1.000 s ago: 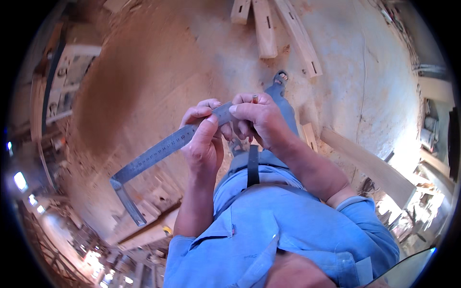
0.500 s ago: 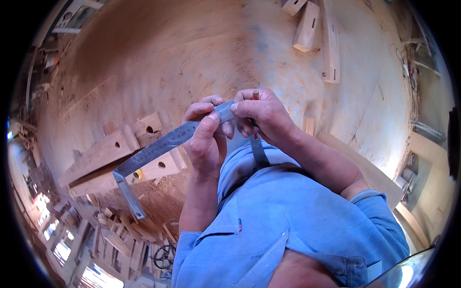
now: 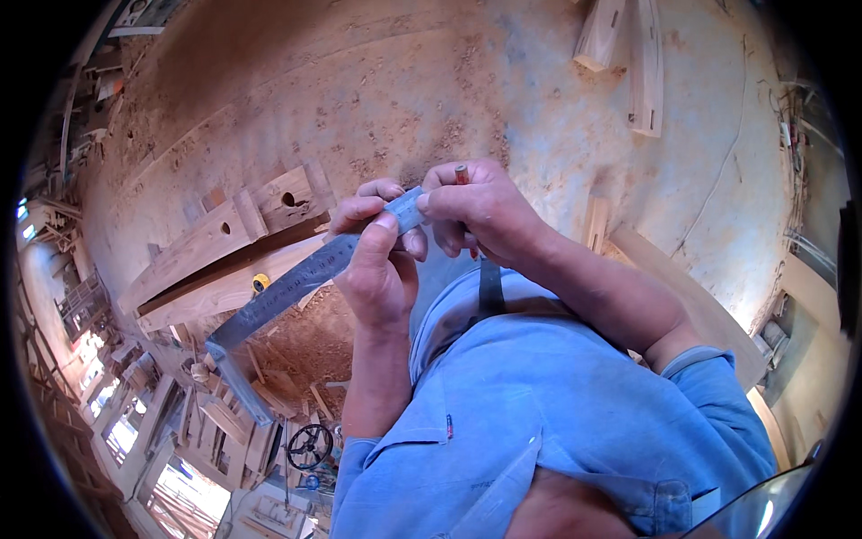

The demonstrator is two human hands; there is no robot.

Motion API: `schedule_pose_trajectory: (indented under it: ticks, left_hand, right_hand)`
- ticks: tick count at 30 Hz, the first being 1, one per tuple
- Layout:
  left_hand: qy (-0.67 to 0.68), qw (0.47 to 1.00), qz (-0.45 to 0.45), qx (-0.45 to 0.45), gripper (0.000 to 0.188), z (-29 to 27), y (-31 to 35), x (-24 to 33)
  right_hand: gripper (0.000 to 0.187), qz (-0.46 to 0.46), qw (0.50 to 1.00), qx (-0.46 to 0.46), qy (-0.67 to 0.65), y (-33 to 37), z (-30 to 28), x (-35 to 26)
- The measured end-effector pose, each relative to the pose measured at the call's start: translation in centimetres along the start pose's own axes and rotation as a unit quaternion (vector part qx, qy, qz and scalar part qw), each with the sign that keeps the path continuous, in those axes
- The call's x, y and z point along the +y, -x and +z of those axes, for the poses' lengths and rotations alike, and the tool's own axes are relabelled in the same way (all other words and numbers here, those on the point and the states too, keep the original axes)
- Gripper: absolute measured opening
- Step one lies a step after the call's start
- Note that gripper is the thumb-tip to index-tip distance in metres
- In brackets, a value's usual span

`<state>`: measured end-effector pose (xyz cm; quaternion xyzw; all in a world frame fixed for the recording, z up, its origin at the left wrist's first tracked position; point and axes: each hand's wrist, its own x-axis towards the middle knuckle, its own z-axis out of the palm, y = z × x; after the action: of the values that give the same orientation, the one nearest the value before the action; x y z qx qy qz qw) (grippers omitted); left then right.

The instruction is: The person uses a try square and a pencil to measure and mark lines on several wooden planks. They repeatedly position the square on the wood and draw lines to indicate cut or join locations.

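My left hand (image 3: 375, 269) grips a metal carpenter's square (image 3: 285, 289) by its long graduated blade, thumb on top near the bright end. From the blade's other end, the short leg (image 3: 241, 388) points down toward me. My right hand (image 3: 489, 211) is closed, with its thumb and forefinger at the tip of the blade. A reddish pencil (image 3: 461, 174) sticks up between its fingers. The square is held in the air before my waist, and the right hand's lower fingers are partly hidden.
Boards with round holes (image 3: 269, 205) lie at the left, a yellow round thing (image 3: 260, 282) by them. Slotted timbers (image 3: 645, 81) lie at the far right on the dusty floor (image 3: 395, 99). Wood pieces and a dark handwheel (image 3: 310, 446) are at the lower left.
The view has shifted, so the far-right timbers sit farther right and higher. Both hands and the square appear slightly farther left. Their grips look unchanged.
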<state>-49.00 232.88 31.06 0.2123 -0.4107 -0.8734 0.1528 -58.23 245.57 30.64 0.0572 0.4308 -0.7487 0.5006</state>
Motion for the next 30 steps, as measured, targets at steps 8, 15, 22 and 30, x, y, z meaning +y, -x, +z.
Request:
schedule_pose_trajectory:
  ticks: [8,15,22,30]
  left_hand:
    - [0.017,1.0,-0.01,-0.017,0.019,-3.8,-0.8,1.8]
    - [0.014,0.999,-0.032,0.004,0.018,-10.5,-1.1,3.7]
    - [-0.039,0.989,-0.104,0.097,0.018,-18.8,0.9,4.6]
    - [-0.169,0.967,-0.124,0.145,0.017,-26.5,1.2,3.9]
  right_hand:
    - [0.02,0.006,0.998,0.019,0.063,-1.8,3.0,1.4]
    - [0.019,0.028,0.999,0.02,0.013,-6.0,6.0,7.0]
    - [0.021,0.12,0.991,0.048,-0.045,-9.6,7.9,15.8]
    - [0.018,0.137,0.985,0.085,-0.069,-13.4,7.2,24.5]
